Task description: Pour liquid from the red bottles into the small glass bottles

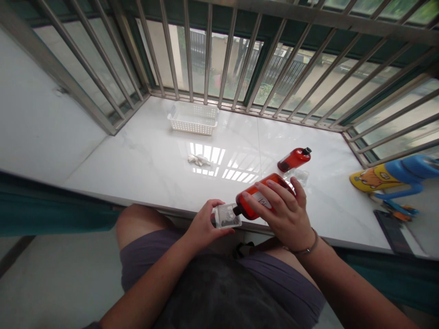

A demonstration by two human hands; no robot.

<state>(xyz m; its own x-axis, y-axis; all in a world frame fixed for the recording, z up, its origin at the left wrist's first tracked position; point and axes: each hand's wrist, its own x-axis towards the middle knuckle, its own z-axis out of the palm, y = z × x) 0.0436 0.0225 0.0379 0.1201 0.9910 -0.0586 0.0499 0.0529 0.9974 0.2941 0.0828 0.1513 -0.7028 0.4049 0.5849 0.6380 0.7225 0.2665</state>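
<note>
Right hand [291, 219] wraps large red bottle [247, 206], tilted so its mouth meets clear container [228, 216]. Left hand [203, 226] pinches container's sides, apparently steadying it.

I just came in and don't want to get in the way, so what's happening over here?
A person sits at a white counter by a barred window. Their right hand tips a large red bottle, its neck at the small clear container in their left hand. Whether any liquid is flowing can't be made out. A smaller red bottle and a white basket are on the counter.
</note>
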